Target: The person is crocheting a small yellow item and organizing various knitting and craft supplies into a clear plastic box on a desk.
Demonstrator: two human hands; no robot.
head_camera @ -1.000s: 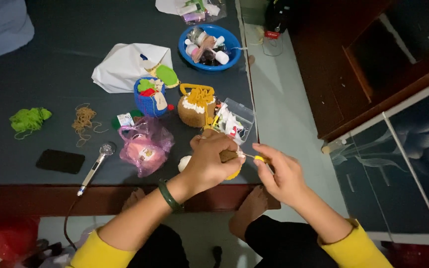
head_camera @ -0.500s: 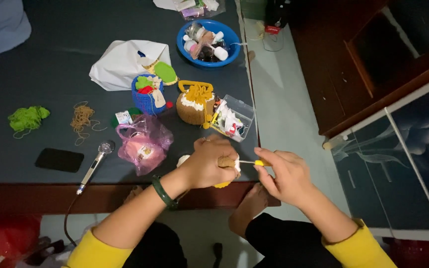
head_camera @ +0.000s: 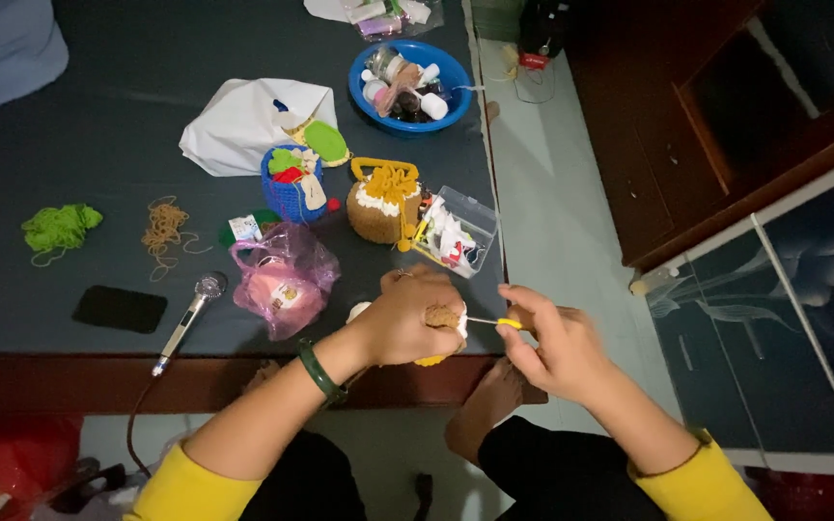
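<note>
Under the left hand [head_camera: 407, 318], a crocheted piece [head_camera: 441, 318] is mostly hidden.

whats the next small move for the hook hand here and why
Probably draw the yellow-handled crochet hook back through a stitch: the right hand pinches its handle, its metal tip sits against the tan-and-white crocheted piece, which the left hand grips.
</note>
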